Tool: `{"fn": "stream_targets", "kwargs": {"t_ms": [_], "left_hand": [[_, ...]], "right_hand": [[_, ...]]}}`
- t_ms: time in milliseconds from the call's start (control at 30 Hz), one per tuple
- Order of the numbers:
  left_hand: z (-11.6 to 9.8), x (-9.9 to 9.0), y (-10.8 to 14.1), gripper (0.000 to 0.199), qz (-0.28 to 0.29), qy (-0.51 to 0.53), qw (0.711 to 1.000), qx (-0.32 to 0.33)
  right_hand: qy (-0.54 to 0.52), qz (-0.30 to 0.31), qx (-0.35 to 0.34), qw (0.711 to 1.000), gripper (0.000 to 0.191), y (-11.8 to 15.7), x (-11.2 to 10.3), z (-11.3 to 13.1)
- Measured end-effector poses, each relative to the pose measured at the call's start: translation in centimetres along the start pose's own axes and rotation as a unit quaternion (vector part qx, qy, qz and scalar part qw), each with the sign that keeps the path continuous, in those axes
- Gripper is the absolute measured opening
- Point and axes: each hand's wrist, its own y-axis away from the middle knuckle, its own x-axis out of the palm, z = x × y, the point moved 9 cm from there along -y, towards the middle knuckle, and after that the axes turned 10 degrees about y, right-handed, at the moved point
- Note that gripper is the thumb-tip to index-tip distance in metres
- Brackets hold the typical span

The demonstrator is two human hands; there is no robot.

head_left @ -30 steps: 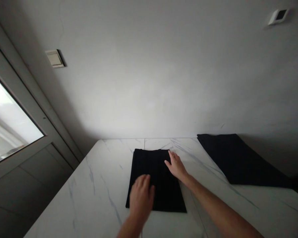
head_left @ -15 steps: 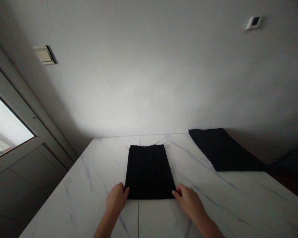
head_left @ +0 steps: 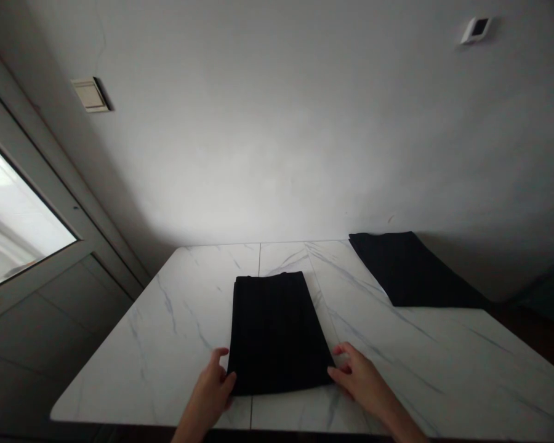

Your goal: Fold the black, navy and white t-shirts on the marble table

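A folded black garment [head_left: 277, 335] lies flat on the white marble-patterned table, its narrower edge away from me and its wider edge toward me. At its near left corner, my left hand [head_left: 215, 381] grips the fabric, thumb on top and index finger lifted off to the side. The near right corner is held by my right hand [head_left: 357, 378], its thumb on the cloth and its index finger raised. The fingers under both corners are partly hidden.
Another folded black cloth [head_left: 420, 274] lies at the table's back right, near the wall. The marble-patterned table [head_left: 133, 351] meets the wall behind. A switch plate [head_left: 91, 95] and a small white device [head_left: 477, 29] are on the wall. A framed door [head_left: 74, 246] stands left.
The garment has slid toward me on the table, with both hands at its near corners. My index fingers have lifted away from the cloth. The table's front edge has come into view.
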Motion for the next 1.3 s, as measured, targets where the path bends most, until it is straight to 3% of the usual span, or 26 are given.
{"fn": "stream_targets", "kwargs": {"t_ms": [67, 167, 300, 400, 467, 567, 733, 933, 1067, 1300], "left_hand": [[1.1, -0.3, 1.3, 0.065, 0.026, -0.069, 0.997, 0.004], [-0.5, -2.2, -0.1, 0.066, -0.031, -0.138, 0.989, 0.040], [-5.8, -3.2, -7.0, 0.067, -0.103, -0.183, 0.977, 0.044], [-8.8, -3.3, -12.2, 0.060, -0.126, -0.234, 0.964, 0.008], [-9.7, -3.4, -14.6, 0.047, -0.130, -0.244, 0.961, -0.012], [-9.7, -3.4, -16.6, 0.029, -0.106, -0.227, 0.968, -0.026], [-9.1, -3.1, -17.7, 0.029, -0.088, -0.145, 0.985, -0.031], [-8.7, -1.5, -17.7, 0.022, -0.066, 0.059, 0.995, -0.046], [-8.7, -0.5, -16.9, 0.024, -0.002, 0.182, 0.980, -0.078], [-10.2, 0.4, -15.4, 0.021, 0.107, 0.229, 0.964, -0.086]], "right_hand": [[0.051, 0.013, -0.014, 0.999, 0.028, 1.4, -0.3, -1.0], [0.146, -0.038, -0.045, 0.988, 0.028, 0.1, -2.1, -0.2], [0.269, -0.138, -0.074, 0.950, 0.035, -7.1, -4.7, 5.6], [0.325, -0.145, -0.035, 0.934, 0.033, -13.3, -5.0, 9.5], [0.322, -0.133, -0.004, 0.937, 0.033, -16.3, -4.8, 10.8], [0.274, -0.104, 0.030, 0.956, 0.036, -19.1, -4.1, 10.7], [0.174, -0.070, 0.006, 0.982, 0.032, -20.9, -3.1, 9.5], [0.064, -0.079, -0.014, 0.995, 0.038, -21.4, -3.0, 9.6], [-0.101, -0.007, 0.027, 0.994, 0.036, -21.4, -1.3, 9.4], [-0.179, 0.103, 0.015, 0.978, 0.038, -19.5, 0.0, 9.5]]}}
